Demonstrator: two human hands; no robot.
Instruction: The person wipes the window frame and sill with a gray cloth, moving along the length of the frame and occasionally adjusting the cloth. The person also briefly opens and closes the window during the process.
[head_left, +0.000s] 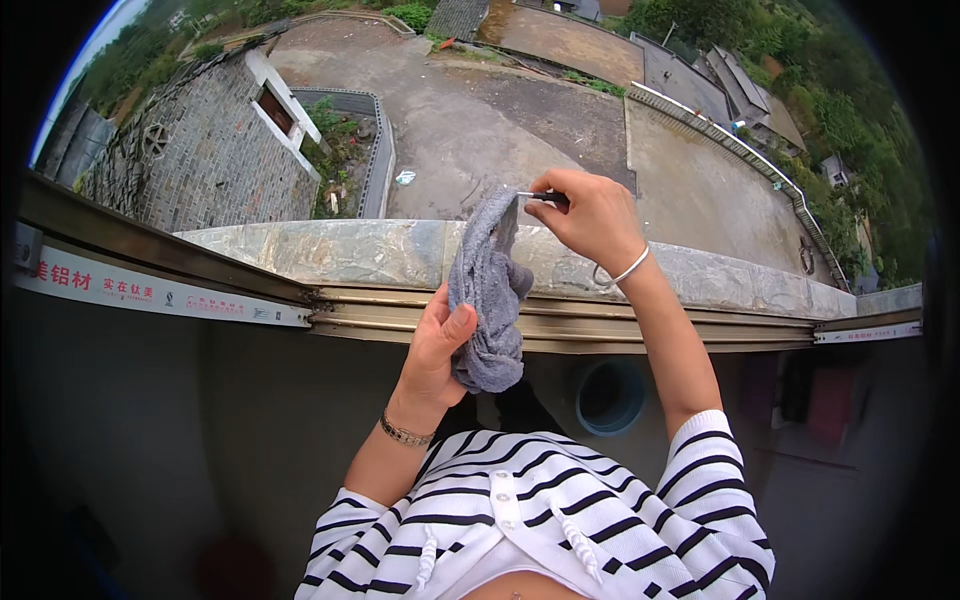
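Observation:
A bunched grey cloth (491, 300) hangs in folds above the window sill track. My left hand (442, 341) grips its lower half, thumb across the front. Between the thumb and fingers of my right hand (589, 214) is a small tool with a black handle (551, 198) and a thin metal shaft. The shaft's tip meets the top edge of the cloth; whether it is inside the fabric I cannot tell. Both hands are over the metal window track (585, 322) at the opening.
Beyond the track runs a stone outer ledge (360, 251), with a concrete yard (465, 127) far below. A window frame side with a printed strip (165, 294) stands at left. On the floor inside is a blue bucket (610, 431).

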